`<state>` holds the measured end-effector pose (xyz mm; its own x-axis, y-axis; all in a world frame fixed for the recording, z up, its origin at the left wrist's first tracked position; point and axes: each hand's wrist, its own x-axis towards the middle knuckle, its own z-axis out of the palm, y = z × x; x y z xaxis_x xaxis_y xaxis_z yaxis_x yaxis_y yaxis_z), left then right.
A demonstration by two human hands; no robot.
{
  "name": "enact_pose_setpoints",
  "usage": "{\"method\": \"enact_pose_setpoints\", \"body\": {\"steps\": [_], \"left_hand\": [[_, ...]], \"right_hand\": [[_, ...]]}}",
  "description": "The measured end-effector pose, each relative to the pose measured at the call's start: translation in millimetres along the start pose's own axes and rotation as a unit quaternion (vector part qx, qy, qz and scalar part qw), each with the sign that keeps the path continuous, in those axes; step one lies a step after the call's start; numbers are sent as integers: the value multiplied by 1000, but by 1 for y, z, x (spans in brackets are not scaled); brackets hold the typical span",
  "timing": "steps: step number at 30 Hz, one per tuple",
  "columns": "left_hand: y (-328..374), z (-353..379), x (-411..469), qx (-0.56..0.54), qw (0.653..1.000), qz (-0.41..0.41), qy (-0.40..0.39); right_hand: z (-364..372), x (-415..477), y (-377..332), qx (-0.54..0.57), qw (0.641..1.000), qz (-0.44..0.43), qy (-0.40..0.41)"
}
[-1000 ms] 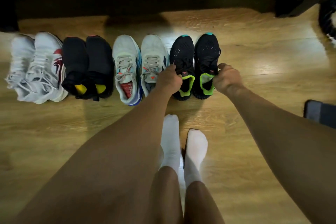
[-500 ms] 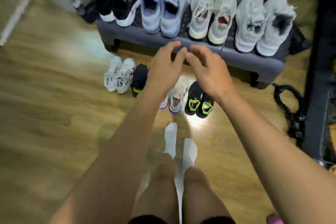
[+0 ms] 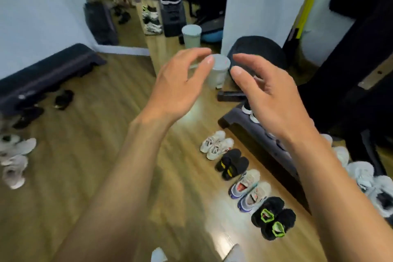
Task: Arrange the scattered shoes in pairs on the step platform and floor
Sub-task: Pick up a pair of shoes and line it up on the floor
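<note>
Both my hands are raised in front of me, empty, fingers apart: my left hand point(image 3: 180, 85) and my right hand point(image 3: 270, 95). Below right, several pairs stand in a row on the wooden floor beside the dark step platform point(image 3: 263, 149): white sneakers point(image 3: 217, 144), black slip-ons with yellow tags point(image 3: 232, 164), grey-and-blue runners point(image 3: 251, 190), and black shoes with neon-green tongues point(image 3: 274, 218). White shoes point(image 3: 370, 178) sit on the platform, mostly hidden by my right arm. Loose light shoes point(image 3: 14, 159) and dark shoes point(image 3: 63, 99) lie at the left.
A second dark step platform point(image 3: 49, 72) runs along the left wall. A pale bin point(image 3: 219, 70) and a black round cushion point(image 3: 257, 53) stand ahead by a white pillar. A mirror point(image 3: 148, 6) reflects the room. Dark gym equipment point(image 3: 350, 83) fills the right.
My hands let go of the black neon-green shoes, rose and spread open. My view swung up and left from the shoe row to the wider room.
</note>
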<state>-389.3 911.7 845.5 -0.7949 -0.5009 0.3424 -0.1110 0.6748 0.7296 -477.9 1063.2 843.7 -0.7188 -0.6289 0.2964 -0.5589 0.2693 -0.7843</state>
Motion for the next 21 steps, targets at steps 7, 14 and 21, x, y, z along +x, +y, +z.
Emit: {"method": "enact_pose_setpoints", "body": {"steps": [7,14,21], "left_hand": [[-100,-194,-63,50,988,-75,122],[-205,-304,-97,58,966,-167,188],[-307,-395,-94,97,940,-229,236]], "right_hand": [[166,27,-137,27,986,-114,-121],[327,41,-210,61,957,-147,-241],[467,93,-265,81,918,-207,-329]]}}
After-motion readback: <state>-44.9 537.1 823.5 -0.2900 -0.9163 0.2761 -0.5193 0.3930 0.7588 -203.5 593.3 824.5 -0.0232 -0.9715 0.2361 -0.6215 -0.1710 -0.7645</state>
